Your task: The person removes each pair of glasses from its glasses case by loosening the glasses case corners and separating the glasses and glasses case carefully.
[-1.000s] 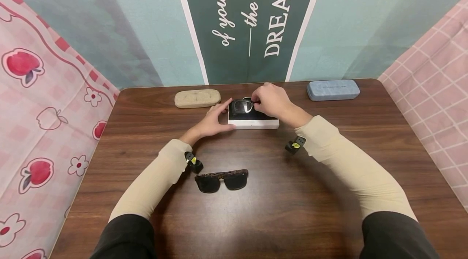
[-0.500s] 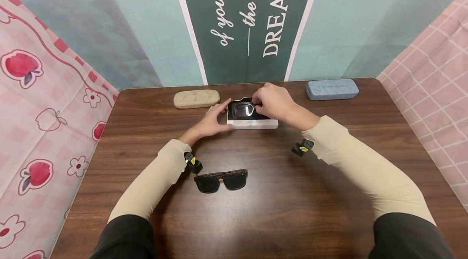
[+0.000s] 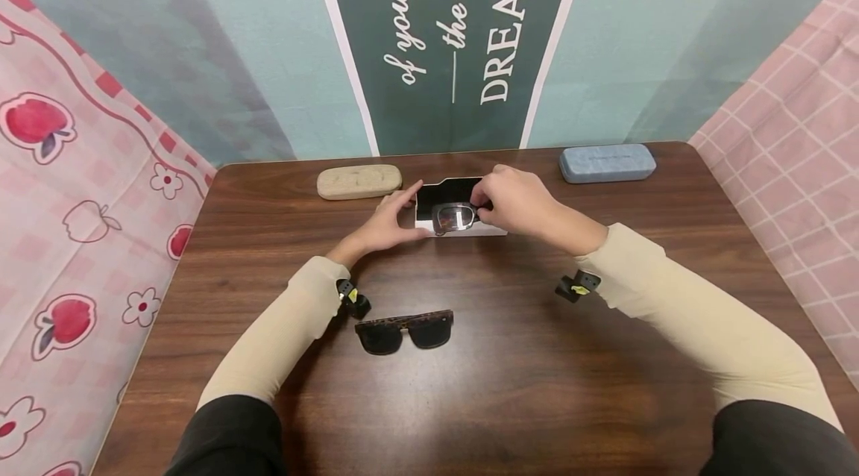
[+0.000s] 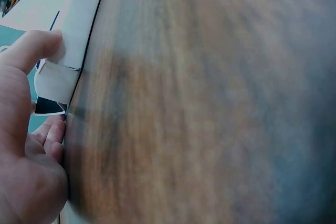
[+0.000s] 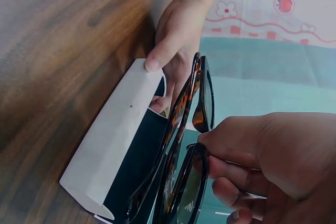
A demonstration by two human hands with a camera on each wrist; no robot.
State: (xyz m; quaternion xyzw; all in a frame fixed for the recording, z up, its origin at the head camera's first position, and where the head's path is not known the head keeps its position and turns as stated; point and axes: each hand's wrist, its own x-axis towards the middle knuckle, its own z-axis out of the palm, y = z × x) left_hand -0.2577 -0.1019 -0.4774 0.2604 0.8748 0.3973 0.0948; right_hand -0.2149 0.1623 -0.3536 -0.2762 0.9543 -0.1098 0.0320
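Okay, so got a pale blue backdrop [image 3: 262, 51] up top, then a brown wooden table [image 3: 530, 364] under the whole lot.

Next size down, found a white case [image 3: 494, 230] at the back middle, sitting open, black inside. Had the left hand [image 3: 386, 226] spread round its left end, thumb on the front and fingers behind, basically gripping it. Had the right hand [image 3: 520, 201] pinching a pair of tortoiseshell glasses [image 3: 454, 217] near the bridge.

Also spotted a blue case [image 3: 608, 164] at back right, a tan case [image 3: 359, 182] just beside the left hand, and dark sunglasses [image 3: 405, 332] nearer the front, well apart from the rest.

As for the tortoiseshell pair: caught over the front edge of the white case, arms apparently folded. Couldn't tell whether touching the rim.

Read it as a passing-through-the-opening step, with no telling in or out from one moment. Probably called next for a steady case, an unhurried pinch, and enough height to clear the rim without scraping a lens.
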